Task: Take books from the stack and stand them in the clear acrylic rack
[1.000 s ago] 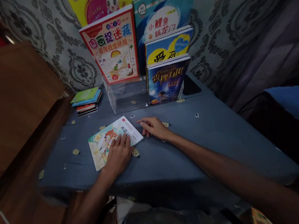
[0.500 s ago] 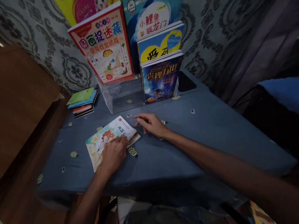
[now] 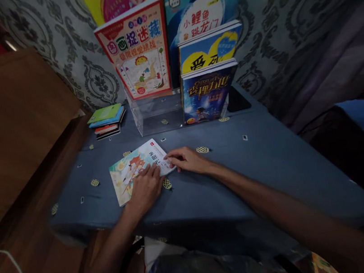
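Observation:
A thin picture book [image 3: 126, 165] with a white and pale green cover lies closed and slightly turned on the blue tablecloth. My left hand [image 3: 145, 185] rests on its lower part, palm down, fingers stretched over the cover and partly hiding the drawing. At the book's right corner is my right hand [image 3: 187, 159], thumb and index finger closed on the edge while the other fingers curl underneath. The thumb side is partly hidden.
Behind the book stands a clear acrylic rack [image 3: 157, 119] holding a red-bordered book [image 3: 145, 64], a dark blue book [image 3: 208, 96] and several others. A stack of small books [image 3: 107, 120] sits left of it. A black phone [image 3: 238, 100] lies to the right.
My right hand has come from beside the book down to its right corner and now grips it. The cover, lifted a little at that corner before, lies flatter. The camera view has shifted slightly.

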`<state>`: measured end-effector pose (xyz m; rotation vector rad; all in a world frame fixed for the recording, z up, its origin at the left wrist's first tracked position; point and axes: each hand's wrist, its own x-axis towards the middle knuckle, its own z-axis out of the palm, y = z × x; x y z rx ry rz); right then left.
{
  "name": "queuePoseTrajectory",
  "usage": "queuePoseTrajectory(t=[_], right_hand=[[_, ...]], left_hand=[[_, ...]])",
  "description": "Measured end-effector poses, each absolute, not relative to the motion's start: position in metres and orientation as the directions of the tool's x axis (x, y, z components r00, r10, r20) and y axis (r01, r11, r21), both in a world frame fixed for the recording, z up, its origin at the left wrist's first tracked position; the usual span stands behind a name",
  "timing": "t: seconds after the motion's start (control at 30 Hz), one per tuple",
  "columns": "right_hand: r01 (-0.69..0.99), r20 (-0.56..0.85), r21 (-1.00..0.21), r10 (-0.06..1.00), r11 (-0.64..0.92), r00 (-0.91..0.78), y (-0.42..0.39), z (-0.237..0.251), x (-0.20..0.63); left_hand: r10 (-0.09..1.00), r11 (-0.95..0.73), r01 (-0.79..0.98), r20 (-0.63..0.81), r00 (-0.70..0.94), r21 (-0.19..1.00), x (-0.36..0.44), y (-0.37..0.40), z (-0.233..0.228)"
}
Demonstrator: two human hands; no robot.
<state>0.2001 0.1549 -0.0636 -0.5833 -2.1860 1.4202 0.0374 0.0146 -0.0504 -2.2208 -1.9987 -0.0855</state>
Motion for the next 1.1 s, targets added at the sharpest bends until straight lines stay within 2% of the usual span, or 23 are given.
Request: queuePoseTrajectory(t=[0.23, 0.53, 0.63, 0.8, 0.97, 1.1], right_hand=[[0.180, 0.256, -0.787, 0.579, 0.590, -0.774, 0.161, -0.067, 0.201], [0.214, 0.287, -0.542, 0.419, 0.812, -0.862, 0.188, -0.083, 0.150], [0.245, 0.278, -0.511, 0.428, 0.824, -0.860, 0.193, -0.092, 0.130], [0.294, 0.268, -0.474, 0.455, 0.830, -0.849, 0.185, -0.104, 0.121], [0.290, 0.279, -0.475, 0.455, 0.831, -0.845, 0.170, -0.104, 0.129], [0.270, 0.271, -0.496, 0.443, 0.825, -0.855, 0.156, -0.104, 0.140]], left_hand=[[0.986, -0.085, 0.996, 0.145, 0.087, -0.022, 0.011, -0.009, -0.053], [0.982, -0.191, 0.963, 0.033, 0.188, 0.192, -0.026, -0.053, -0.053], [0.980, -0.197, 0.962, 0.041, 0.193, 0.187, -0.026, -0.063, -0.054], [0.968, -0.199, 0.970, 0.180, 0.172, 0.141, -0.015, -0.065, -0.065], [0.945, -0.220, 0.974, 0.261, 0.197, 0.062, -0.006, -0.064, -0.067], [0.920, -0.271, 0.960, 0.312, 0.238, 0.065, -0.004, -0.064, -0.060]])
